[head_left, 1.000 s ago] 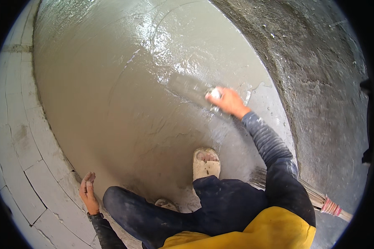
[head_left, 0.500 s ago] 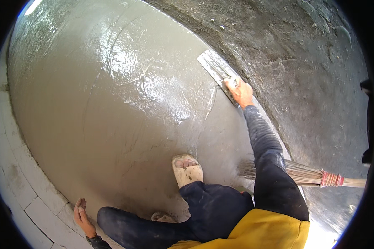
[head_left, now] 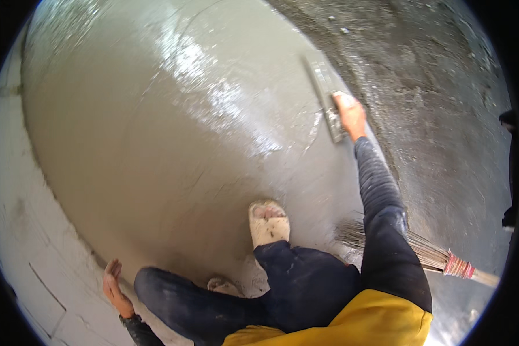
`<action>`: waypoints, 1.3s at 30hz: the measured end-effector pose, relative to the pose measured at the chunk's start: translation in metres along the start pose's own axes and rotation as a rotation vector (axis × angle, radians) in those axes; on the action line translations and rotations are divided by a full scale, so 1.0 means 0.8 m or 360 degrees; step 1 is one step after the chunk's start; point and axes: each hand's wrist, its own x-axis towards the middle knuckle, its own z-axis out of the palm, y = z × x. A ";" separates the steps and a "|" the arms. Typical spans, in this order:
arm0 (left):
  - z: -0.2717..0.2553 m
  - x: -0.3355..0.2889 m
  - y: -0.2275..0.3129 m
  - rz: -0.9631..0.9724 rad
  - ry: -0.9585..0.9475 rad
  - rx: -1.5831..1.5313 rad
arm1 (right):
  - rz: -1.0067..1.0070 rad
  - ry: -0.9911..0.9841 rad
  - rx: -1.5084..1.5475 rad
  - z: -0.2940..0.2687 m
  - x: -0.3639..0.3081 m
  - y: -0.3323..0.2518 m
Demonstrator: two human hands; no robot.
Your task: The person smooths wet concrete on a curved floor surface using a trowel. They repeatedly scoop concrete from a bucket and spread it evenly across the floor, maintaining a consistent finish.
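My right hand [head_left: 353, 116] is closed round the handle of a flat steel trowel [head_left: 322, 86]. The long blade lies on smooth, wet grey cement [head_left: 138, 167], close to its right-hand border, and is slightly blurred. At the lower left my left hand [head_left: 115, 288] is held with its fingers stretched out and nothing in it. It is beside the pale block edging [head_left: 46, 242]; whether it touches that edging I cannot tell.
On the right, rough dark ground [head_left: 421, 86] borders the wet cement. A stick broom [head_left: 429, 251] lies partly under my right arm. My sandalled foot [head_left: 269, 224] rests on the cement, with another sandal [head_left: 224, 286] behind it near my bent knee.
The view has shifted and turned a little. The trowel's blade now points more straight ahead, still at the cement's right border. My left hand has barely moved.
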 end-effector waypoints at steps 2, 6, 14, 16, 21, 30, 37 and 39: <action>-0.002 -0.028 0.011 -0.0037 0.0067 -0.0012 | 0.0200 -0.0159 0.0117 0.008 0.001 -0.009; 0.011 -0.067 0.020 -0.0005 0.0185 -0.0161 | 0.0045 -0.0277 0.0060 0.059 -0.044 -0.061; 0.003 -0.137 0.011 0.0036 0.0341 -0.0402 | -0.0539 -0.0755 0.0006 0.167 -0.216 -0.244; -0.007 -0.151 0.008 0.0091 0.0327 -0.0435 | -0.0719 -0.0990 -0.0082 0.181 -0.272 -0.268; -0.025 -0.172 -0.009 0.0090 0.0371 -0.0540 | -0.1232 -0.1446 -0.0286 0.188 -0.419 -0.288; -0.063 -0.208 -0.045 0.0076 0.0357 -0.0529 | -0.1553 -0.0930 -0.0567 0.229 -0.387 -0.295; -0.080 -0.248 -0.068 0.0094 0.0432 -0.0561 | -0.0324 -0.0367 0.0065 0.220 -0.217 -0.272; -0.079 -0.257 -0.076 0.0178 0.0435 -0.0522 | -0.0064 -0.0370 0.0318 0.234 -0.202 -0.280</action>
